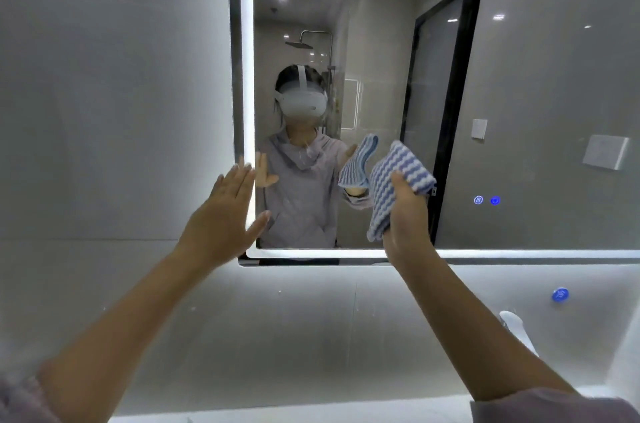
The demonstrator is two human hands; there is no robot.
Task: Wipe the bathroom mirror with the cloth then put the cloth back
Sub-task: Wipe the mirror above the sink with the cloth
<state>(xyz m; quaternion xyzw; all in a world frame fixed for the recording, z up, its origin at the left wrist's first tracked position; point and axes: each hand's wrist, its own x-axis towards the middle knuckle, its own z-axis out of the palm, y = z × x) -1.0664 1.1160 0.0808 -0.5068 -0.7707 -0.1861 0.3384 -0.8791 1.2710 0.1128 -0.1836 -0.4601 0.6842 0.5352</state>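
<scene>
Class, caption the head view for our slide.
Right hand grips striped cloth before the mirror; open left hand at its edge.

Both bare forearms reach forward and upward, well apart. The left hand (225, 214) is held flat, fingers straight and together, thumb spread out. The right hand (405, 214) curls its fingers around a blue-and-white striped cloth (394, 176)

In the right grip (407, 214) the cloth (394, 176) is soft ribbed fabric with a nubbly, matt weave. Behind the grip the mirror (536, 76) is smooth, glossy glass, streaked with smears high above it. Left of and below the grip the wall tiles (104, 93) look polished and shiny.
</scene>
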